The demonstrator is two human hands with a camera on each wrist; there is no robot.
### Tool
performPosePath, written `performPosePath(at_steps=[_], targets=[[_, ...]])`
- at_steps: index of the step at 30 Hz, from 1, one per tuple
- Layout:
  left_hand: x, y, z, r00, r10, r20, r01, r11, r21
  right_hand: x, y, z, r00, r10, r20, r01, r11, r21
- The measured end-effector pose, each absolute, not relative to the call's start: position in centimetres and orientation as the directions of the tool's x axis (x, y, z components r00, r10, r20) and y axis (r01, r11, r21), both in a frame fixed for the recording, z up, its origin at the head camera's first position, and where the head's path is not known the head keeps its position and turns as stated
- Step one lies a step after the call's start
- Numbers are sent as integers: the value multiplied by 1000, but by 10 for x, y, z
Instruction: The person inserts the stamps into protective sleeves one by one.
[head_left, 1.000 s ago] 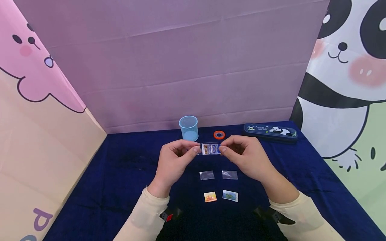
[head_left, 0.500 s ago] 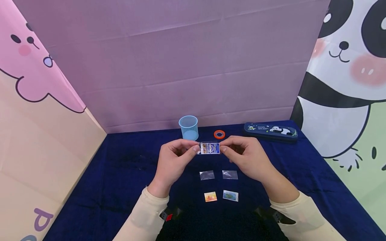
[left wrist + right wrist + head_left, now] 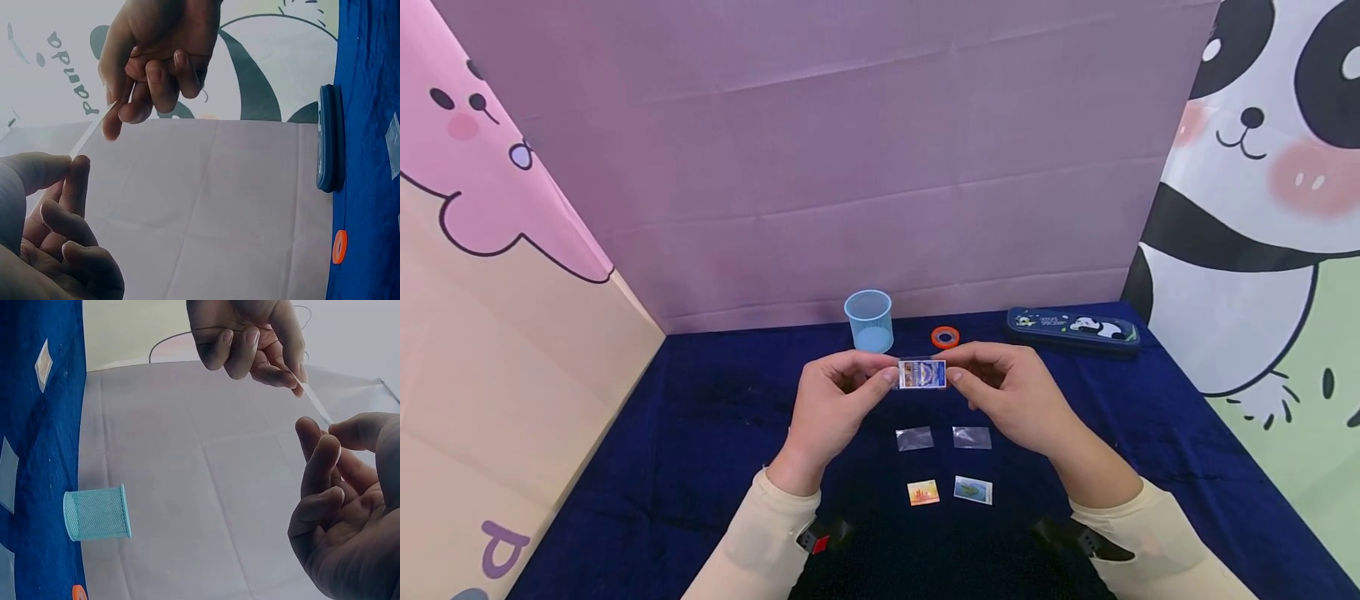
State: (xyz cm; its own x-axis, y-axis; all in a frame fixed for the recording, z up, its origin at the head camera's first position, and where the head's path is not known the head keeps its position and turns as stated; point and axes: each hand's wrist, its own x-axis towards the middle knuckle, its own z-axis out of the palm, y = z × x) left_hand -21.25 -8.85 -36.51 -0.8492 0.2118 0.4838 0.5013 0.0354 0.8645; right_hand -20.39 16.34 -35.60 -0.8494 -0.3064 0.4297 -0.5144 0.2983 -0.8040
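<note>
A small blue, brown and white printed stamp (image 3: 922, 375) in a clear plastic sleeve is held up level above the table. My left hand (image 3: 838, 408) pinches its left end between thumb and index finger. The right end is pinched the same way by my right hand (image 3: 1011, 396). Both wrist views show it edge-on as a thin pale strip (image 3: 90, 132). Below, on the cloth, lie two clear sleeves, the left sleeve (image 3: 914, 438) and the right sleeve (image 3: 972, 437). Nearer me are an orange stamp (image 3: 922, 492) and a blue-green stamp (image 3: 973, 490).
A light blue mesh cup (image 3: 869, 321) stands at the back, beside an orange tape roll (image 3: 945, 337). At the back right lies a dark blue panda pencil case (image 3: 1073, 331). A small pale flat piece (image 3: 44, 365) lies left of the cup. Blue cloth (image 3: 715, 433) covers the table.
The right hand's index finger has shifted left along the sleeve's upper edge, and the stamp sits slightly lower in the head view. Both hands still pinch it; the things on the table have not moved.
</note>
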Motion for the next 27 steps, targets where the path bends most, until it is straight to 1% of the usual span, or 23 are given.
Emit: performPosePath(at_steps=[5, 11, 19, 27], targets=[[-213, -88, -365, -849, 217, 481, 501, 42, 865, -204, 164, -357, -845, -318, 431, -522, 310, -794], [-213, -87, -366, -849, 232, 475, 500, 63, 864, -204, 164, -357, -855, -303, 421, -509, 336, -792], [-212, -88, -366, -849, 272, 453, 489, 82, 868, -204, 164, -355, -856, -305, 417, -510, 379, -772], [-213, -88, -368, -857, 285, 429, 476, 122, 871, -206, 166, -356, -852, -336, 401, -511, 369, -776]])
